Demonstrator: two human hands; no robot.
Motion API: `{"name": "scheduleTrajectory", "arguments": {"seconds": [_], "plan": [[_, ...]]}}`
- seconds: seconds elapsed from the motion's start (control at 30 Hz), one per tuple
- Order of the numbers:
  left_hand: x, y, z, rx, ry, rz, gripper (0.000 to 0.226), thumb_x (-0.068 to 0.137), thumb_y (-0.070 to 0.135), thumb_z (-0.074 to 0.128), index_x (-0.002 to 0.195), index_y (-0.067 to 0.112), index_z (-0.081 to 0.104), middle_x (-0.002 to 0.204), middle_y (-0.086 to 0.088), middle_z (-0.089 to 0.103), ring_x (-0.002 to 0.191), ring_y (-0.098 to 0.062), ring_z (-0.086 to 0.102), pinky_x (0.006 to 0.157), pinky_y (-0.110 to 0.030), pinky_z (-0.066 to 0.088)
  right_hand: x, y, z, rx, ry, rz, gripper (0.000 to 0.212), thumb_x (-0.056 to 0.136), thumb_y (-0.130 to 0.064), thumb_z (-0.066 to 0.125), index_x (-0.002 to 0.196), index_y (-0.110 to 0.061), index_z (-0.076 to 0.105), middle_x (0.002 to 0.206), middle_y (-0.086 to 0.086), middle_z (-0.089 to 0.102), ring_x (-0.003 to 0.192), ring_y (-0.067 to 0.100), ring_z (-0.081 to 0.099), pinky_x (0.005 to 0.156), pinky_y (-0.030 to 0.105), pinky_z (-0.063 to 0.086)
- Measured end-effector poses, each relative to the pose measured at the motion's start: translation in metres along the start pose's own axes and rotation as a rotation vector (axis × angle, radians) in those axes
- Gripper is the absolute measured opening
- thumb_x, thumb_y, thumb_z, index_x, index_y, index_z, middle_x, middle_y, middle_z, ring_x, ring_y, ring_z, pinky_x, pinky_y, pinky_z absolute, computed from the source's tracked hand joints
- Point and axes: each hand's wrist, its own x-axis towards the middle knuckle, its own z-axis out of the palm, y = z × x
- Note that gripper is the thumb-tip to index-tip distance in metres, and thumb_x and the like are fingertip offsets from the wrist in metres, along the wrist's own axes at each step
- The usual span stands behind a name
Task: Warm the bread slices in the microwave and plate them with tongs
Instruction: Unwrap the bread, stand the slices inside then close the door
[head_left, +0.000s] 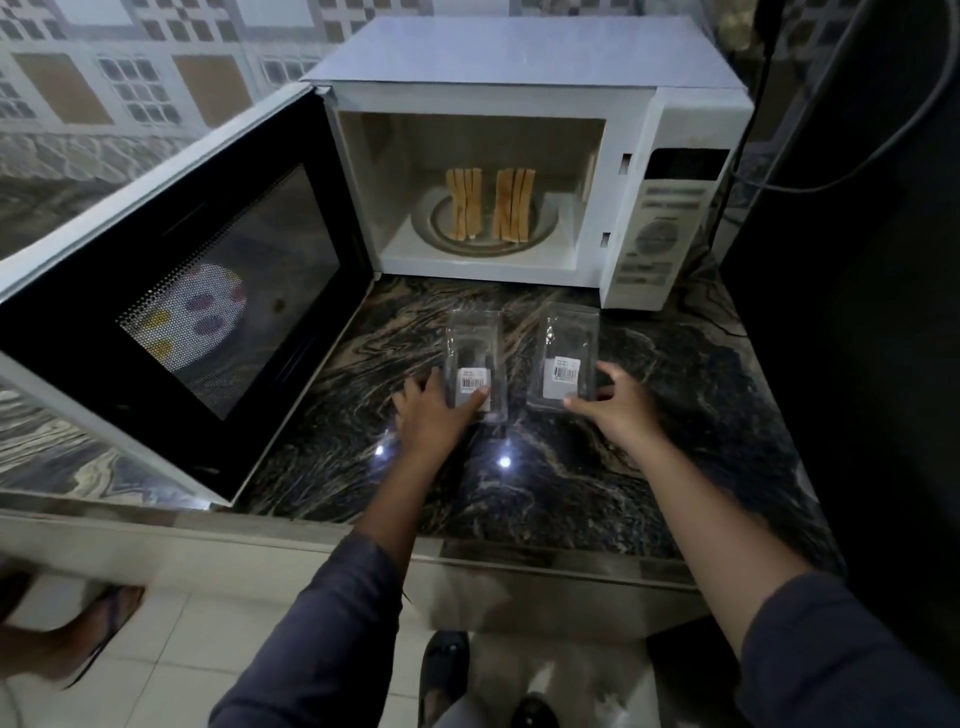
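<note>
The white microwave (524, 62) stands at the back of the dark marble counter (649, 441), its door (171, 291) swung wide open to the left. Inside, two groups of bread slices (488, 205) stand on edge on the round turntable (431, 223). In front of the microwave lie two clear plastic packs with barcode labels. My left hand (431, 410) holds the near end of the left pack (475, 348), thumb on its label. My right hand (615, 402) grips the near end of the right pack (566, 343). What the packs contain is unclear.
A dark surface and a cable (852, 156) stand to the right of the microwave. The counter's front edge (519, 561) runs below my forearms. Another person's foot (78, 634) shows on the tiled floor at lower left. My shoes (447, 670) are below.
</note>
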Motion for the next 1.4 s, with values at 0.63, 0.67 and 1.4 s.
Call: {"name": "scheduleTrajectory", "arguments": {"seconds": [0.63,0.67,1.4], "plan": [[-0.011,-0.003,0.009,-0.708,-0.2,0.047,0.076,0.081,0.009,0.069,0.143,0.012,0.026,0.132,-0.004,0.049,0.114,-0.016,0.052,0.088,-0.018,0.047,-0.017,0.002,0.025,0.308,0.027,-0.062,0.056,0.085,-0.006,0.064,0.135,-0.018,0.045,0.116,0.002,0.051,0.105,0.015,0.052,0.094,0.034,0.048],[-0.014,-0.003,0.008,-0.717,-0.224,0.053,0.079,0.082,0.011,0.069,0.146,0.013,0.022,0.135,-0.001,0.047,0.118,-0.015,0.05,0.096,-0.023,0.043,-0.019,0.002,0.025,0.354,0.017,-0.063,0.056,0.085,-0.006,0.064,0.137,-0.018,0.043,0.122,0.003,0.051,0.105,0.015,0.052,0.091,0.032,0.048],[-0.016,0.062,-0.103,-1.028,-0.06,0.455,0.085,0.07,0.033,0.08,0.131,0.06,0.027,0.149,-0.009,0.036,0.132,-0.024,0.043,0.105,-0.048,0.041,-0.054,-0.123,-0.011,0.714,0.027,-0.509,0.057,0.093,-0.001,0.05,0.142,-0.025,0.036,0.128,0.01,0.055,0.081,0.006,0.067,0.073,0.017,0.055]]}}
